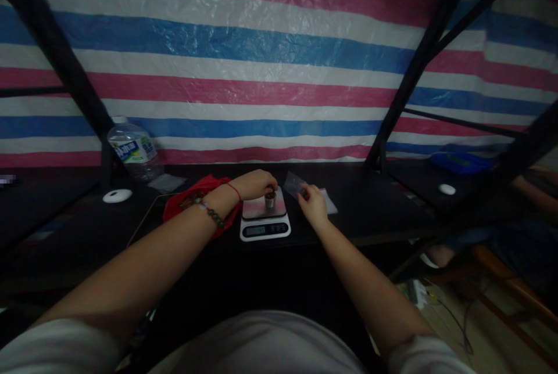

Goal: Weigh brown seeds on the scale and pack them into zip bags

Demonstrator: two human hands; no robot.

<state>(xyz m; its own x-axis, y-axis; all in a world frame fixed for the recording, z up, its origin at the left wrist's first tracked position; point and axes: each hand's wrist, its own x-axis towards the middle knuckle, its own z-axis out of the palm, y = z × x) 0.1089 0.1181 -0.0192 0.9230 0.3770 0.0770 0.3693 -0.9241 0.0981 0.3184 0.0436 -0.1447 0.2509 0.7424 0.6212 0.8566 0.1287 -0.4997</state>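
A white kitchen scale (265, 230) with a metal top and a small display lies near the front edge of the black table. On its plate stands a small silvery cup (270, 202) with something brown at its top. My left hand (257, 184) reaches over the plate, its fingertips pinched together at the cup's rim; what they grip is too small to make out. To the right of the scale, my right hand (313, 202) pinches a small clear plastic bag (294, 183). White packets (329, 202) lie just beyond that hand. Beneath my left wrist a red bag (174, 205) is partly hidden.
A large clear bottle (134, 150) stands at the back left, with a flat clear packet (167, 183) and a white oval object (117, 196) nearby. Black frame posts (403, 92) rise on both sides. A blue tray (462, 162) and another person's arm (534, 194) are at right.
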